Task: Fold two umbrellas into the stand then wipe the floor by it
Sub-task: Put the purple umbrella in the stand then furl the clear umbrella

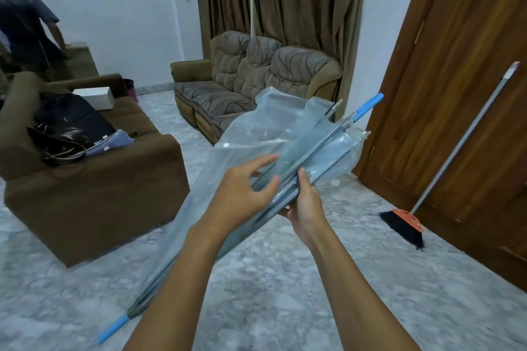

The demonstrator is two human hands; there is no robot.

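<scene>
A clear plastic umbrella [288, 134] with a light-blue handle and a light-blue tip lies slanted in front of me, collapsed, its canopy loose and crumpled toward the upper right. My right hand [303, 205] grips the bundled ribs and shaft from below, thumb on top. My left hand [243, 189] rests on the folds from the left with its fingers spread and nearly straight. The blue tip points down to the lower left, the handle up to the right. No second umbrella and no stand are in view.
A broom [406, 224] with an orange head leans against the wooden door [456, 94] on the right. A brown armchair [94, 188] piled with bags stands left, a patterned sofa [251, 88] at the back. A person [25, 23] stands far left. The floor is marbled tile.
</scene>
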